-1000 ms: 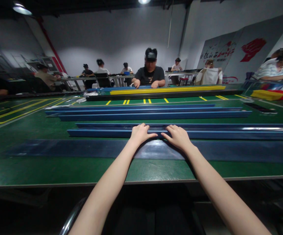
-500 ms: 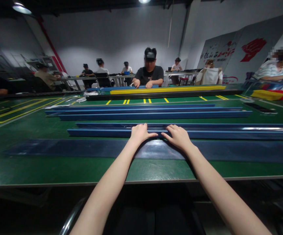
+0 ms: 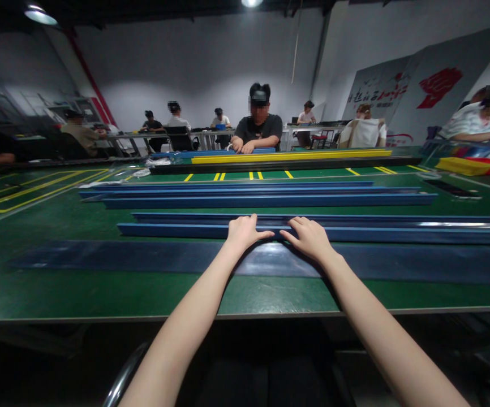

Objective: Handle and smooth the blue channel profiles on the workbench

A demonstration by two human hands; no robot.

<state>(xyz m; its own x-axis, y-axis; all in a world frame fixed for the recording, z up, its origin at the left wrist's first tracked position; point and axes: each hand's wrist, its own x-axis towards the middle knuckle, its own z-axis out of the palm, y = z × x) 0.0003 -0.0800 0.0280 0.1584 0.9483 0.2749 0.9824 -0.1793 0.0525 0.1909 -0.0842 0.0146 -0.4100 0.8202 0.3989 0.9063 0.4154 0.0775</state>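
Observation:
A long blue channel rail [image 3: 172,230] lies across the green table [image 3: 79,294], side to side. My left hand [image 3: 243,232] grips its near wall, fingers curled over the top edge and thumb stretched right. My right hand [image 3: 308,236] holds the same rail just to the right, its fingers hooked over the edge. A dark blue flat strip [image 3: 113,255] lies under my wrists, nearer the table's front edge.
Further blue rails [image 3: 262,199] lie parallel behind. Beyond them run a black strip and a yellow rail [image 3: 291,155]. A person across the table handles a blue rail. Other people sit at tables behind and at the right. The table's front edge [image 3: 245,314] is close to me.
My hands and the rail stay where they were. The person opposite has drawn both hands closer together on the far rail.

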